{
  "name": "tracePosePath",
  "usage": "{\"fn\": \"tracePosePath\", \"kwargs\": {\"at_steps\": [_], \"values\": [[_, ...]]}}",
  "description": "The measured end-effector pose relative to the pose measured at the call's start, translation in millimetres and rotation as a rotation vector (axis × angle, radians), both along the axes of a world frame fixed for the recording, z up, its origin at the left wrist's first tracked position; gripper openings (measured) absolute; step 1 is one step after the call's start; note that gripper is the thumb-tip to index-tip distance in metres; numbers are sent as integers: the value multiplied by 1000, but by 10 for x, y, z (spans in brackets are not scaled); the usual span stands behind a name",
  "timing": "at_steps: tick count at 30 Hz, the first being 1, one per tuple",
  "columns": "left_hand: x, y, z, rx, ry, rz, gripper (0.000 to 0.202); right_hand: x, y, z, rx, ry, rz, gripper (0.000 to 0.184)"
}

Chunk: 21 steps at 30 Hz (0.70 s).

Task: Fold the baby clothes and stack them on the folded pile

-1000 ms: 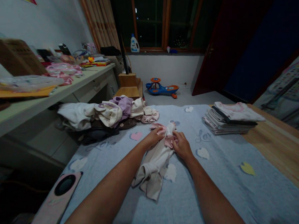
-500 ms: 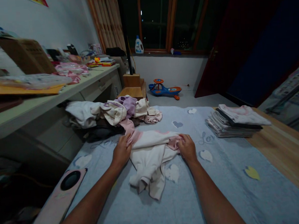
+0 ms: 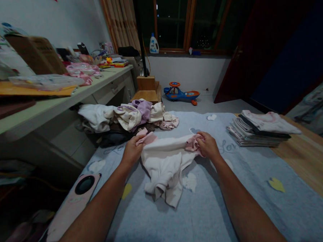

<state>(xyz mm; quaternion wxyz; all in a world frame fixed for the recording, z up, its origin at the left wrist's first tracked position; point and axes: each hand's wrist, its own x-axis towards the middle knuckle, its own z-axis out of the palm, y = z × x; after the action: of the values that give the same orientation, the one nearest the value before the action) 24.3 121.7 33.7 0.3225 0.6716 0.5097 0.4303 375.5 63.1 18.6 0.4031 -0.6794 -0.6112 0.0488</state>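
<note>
Blue blanket [image 3: 201, 220] underneath, heart-patterned, wood edge [image 3: 307, 160] at 3 o'clock. White garment [image 3: 166, 164] at centre, top edge pinched at both pink-trimmed corners by left hand [image 3: 131, 151] and right hand [image 3: 208, 145], both grips narrow. Clothes pile [image 3: 129, 119] at 11 o'clock, folded stack [image 3: 255, 128] at 2 o'clock, table [image 3: 41, 109] at 10 o'clock. Blanket stretch between right hand and stack.

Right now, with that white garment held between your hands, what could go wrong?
The white garment with pink trim bunches below your left hand and right hand, so it may end up creased on the pale blue heart-print blanket. The loose mixed clothes pile lies close behind it and could get mixed in. The pink-topped folded stack might slide if bumped.
</note>
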Motion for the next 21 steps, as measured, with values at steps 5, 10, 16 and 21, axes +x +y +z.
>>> {"fn": "tracePosePath", "kwargs": {"at_steps": [5, 10, 16, 21], "values": [[34, -121, -111, 156, 75, 263, 60, -116, 121, 232, 148, -199, -270, 38], [-105, -580, -176, 130, 103, 134, 57, -397, -286, 95, -30, -266, -40, 19], [-298, -1215, -123, -123, 305, -567, 65, -733, -897, -52, -464, -271, 84, 16], [-102, -1327, -326, 1, 393, -473, 72, -1023, -1022, -104, -350, -113, 118, 36]]}}
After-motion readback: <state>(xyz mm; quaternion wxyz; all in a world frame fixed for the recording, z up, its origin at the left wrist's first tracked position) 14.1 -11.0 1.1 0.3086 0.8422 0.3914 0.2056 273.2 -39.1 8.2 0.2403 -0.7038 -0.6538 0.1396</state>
